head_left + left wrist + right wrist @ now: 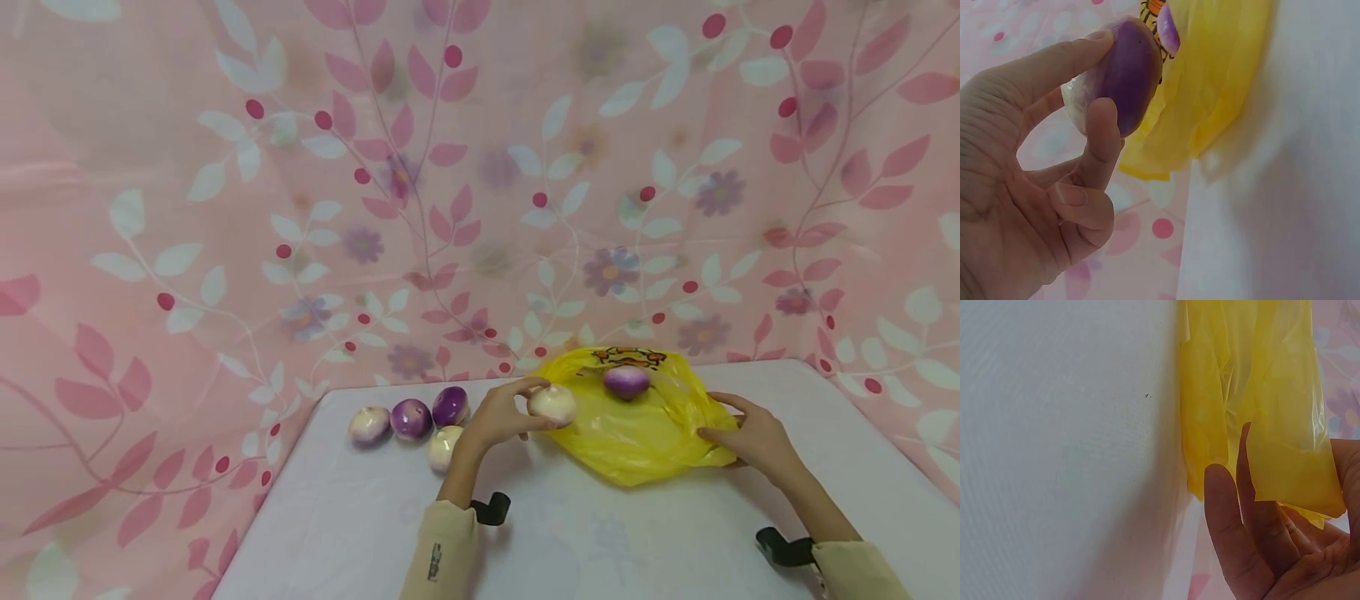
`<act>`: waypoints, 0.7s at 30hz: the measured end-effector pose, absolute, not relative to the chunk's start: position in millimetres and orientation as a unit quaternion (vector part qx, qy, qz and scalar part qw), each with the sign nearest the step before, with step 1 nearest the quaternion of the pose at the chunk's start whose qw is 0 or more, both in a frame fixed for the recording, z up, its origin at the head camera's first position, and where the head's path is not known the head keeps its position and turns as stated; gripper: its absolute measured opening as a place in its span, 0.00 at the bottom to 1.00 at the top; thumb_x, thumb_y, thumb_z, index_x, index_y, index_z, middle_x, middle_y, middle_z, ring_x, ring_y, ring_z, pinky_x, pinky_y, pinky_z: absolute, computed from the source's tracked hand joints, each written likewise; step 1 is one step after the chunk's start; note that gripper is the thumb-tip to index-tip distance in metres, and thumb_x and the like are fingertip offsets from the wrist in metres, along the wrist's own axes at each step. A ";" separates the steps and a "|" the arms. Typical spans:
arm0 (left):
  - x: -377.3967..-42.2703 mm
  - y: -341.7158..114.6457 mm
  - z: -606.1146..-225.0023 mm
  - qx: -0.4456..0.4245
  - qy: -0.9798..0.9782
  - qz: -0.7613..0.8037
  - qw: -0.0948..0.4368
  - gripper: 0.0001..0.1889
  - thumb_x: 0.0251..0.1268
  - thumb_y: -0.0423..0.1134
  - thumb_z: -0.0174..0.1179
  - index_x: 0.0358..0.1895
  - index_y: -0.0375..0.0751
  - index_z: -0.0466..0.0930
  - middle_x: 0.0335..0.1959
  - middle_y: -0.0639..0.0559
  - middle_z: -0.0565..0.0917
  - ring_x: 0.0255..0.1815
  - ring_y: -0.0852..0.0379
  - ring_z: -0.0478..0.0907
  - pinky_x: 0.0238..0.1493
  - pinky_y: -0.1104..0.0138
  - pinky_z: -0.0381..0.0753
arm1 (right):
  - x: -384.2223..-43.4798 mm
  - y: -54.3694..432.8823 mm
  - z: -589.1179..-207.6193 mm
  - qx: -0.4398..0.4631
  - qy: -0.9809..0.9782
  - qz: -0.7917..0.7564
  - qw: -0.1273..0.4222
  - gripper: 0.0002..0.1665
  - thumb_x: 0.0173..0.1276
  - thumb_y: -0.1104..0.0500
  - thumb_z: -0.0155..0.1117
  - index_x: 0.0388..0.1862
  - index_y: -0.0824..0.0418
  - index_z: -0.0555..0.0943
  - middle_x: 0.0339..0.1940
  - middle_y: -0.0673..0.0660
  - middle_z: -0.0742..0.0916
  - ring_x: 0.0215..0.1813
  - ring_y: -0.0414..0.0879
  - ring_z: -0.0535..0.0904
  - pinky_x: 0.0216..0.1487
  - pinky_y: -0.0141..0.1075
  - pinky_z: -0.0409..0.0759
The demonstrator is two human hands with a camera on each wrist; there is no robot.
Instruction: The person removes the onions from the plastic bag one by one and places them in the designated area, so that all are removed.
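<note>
My left hand point(501, 414) holds a purple-and-white turnip point(552, 406) between thumb and fingertips, at the left side of a yellow plastic bag point(630, 454). In the left wrist view, the purple half of this turnip point(1132, 78) faces the bag. The bag lies spread open on the table, and a purple turnip point(627, 382) rests in its far part. At the bag's right edge, my right hand point(757, 437) grips the plastic. The right wrist view shows the thin film point(1291, 444) between that hand's fingers, with the thumb mostly hidden.
Several more turnips point(411, 419) sit grouped at the left on the white table point(555, 542); the left hand partly covers the nearest one point(444, 448). A pink floral cloth point(480, 208) hangs behind the table. Dark straps with mounts point(491, 508) are on both wrists.
</note>
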State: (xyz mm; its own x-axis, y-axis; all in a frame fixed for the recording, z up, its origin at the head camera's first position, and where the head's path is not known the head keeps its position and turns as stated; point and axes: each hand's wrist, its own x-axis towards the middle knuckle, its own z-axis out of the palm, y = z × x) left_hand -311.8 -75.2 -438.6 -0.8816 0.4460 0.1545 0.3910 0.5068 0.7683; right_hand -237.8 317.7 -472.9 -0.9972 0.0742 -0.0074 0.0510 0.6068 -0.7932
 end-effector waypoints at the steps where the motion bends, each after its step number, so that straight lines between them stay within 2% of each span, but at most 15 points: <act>1: -310.9 -78.2 -437.3 0.241 0.867 0.436 0.032 0.33 0.46 0.55 0.77 0.60 0.66 0.79 0.45 0.56 0.82 0.21 0.40 0.82 0.28 0.62 0.79 | -237.7 317.6 -472.9 -0.034 -0.896 0.442 0.013 0.49 0.64 0.46 0.71 0.73 0.69 0.60 0.54 0.82 0.76 0.32 0.49 0.83 0.28 0.44 0.84; 13: -301.4 -123.4 -422.8 0.228 0.864 0.448 0.030 0.34 0.47 0.54 0.77 0.62 0.67 0.77 0.49 0.54 0.80 0.20 0.42 0.81 0.27 0.59 0.80 | -237.9 315.0 -471.6 -0.032 -0.896 0.442 0.011 0.49 0.64 0.46 0.71 0.73 0.69 0.60 0.55 0.83 0.75 0.33 0.50 0.83 0.28 0.43 0.85; 21: -298.3 -163.8 -419.5 0.214 0.864 0.456 0.005 0.33 0.47 0.51 0.78 0.61 0.62 0.79 0.47 0.54 0.82 0.19 0.47 0.80 0.26 0.59 0.83 | -239.0 313.9 -469.8 -0.033 -0.900 0.434 0.009 0.49 0.64 0.46 0.70 0.73 0.69 0.60 0.54 0.82 0.75 0.33 0.50 0.82 0.28 0.43 0.84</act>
